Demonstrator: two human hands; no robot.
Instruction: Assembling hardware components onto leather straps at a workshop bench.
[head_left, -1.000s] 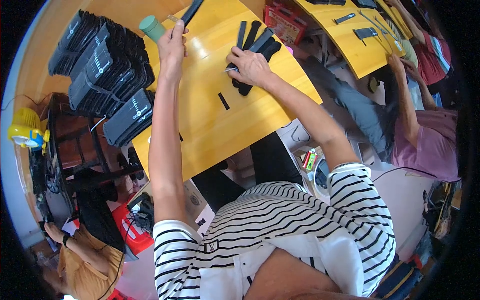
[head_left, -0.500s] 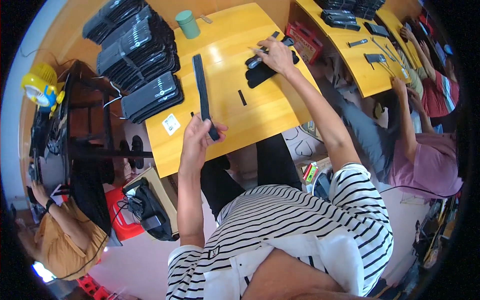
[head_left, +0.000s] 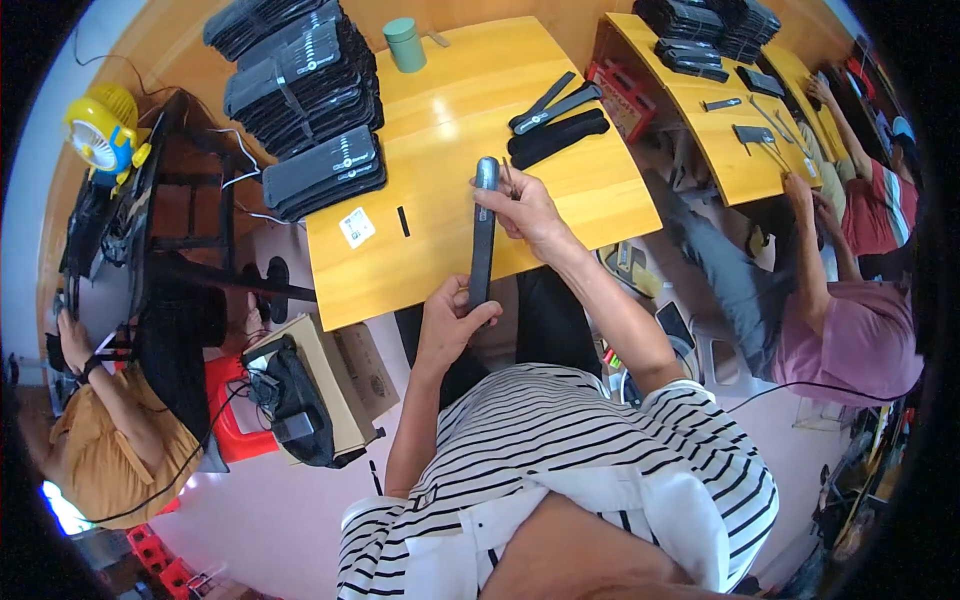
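Black strap [head_left: 482, 245] is now in the right grip [head_left: 530, 213] too.

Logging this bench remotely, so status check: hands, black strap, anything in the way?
Left hand gripping black strap, lower end. Right hand at upper part. Small black strip, white label off left, touching neither hand.

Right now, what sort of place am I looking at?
Probably a small workshop: banded stacks of flat black pieces stand at the left edge of a yellow table, and a co-worker in a mauve shirt is at a second yellow table.
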